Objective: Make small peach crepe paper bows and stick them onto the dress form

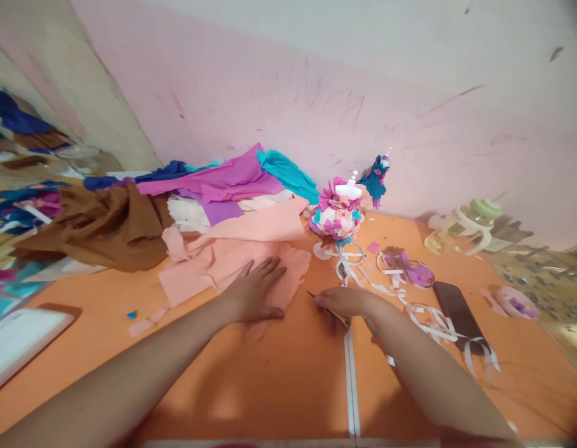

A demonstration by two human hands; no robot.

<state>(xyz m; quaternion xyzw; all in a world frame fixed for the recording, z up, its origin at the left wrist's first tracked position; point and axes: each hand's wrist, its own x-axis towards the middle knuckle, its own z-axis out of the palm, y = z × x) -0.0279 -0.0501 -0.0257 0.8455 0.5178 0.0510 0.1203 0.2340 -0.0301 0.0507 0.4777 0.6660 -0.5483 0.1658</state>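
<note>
My left hand (255,292) lies flat with fingers spread on a sheet of peach crepe paper (293,267), pressing it to the orange table. To its right, my right hand (342,306) is closed around a slim pointed tool (311,294). The tool's dark tip points left, near the paper's edge but apart from it, and a yellow part shows below the fingers. Its kind I cannot make out. Small peach scraps (148,322) and a blue scrap (132,315) lie to the left.
Brown, pink and blue crepe paper heaps (214,180) lie behind. A flower-covered ornament (337,214) stands near the wall. Tangled white ribbon (428,317), a dark phone (459,317), a tape roll (516,303) and a jug (466,227) are right. A white box (27,339) sits left.
</note>
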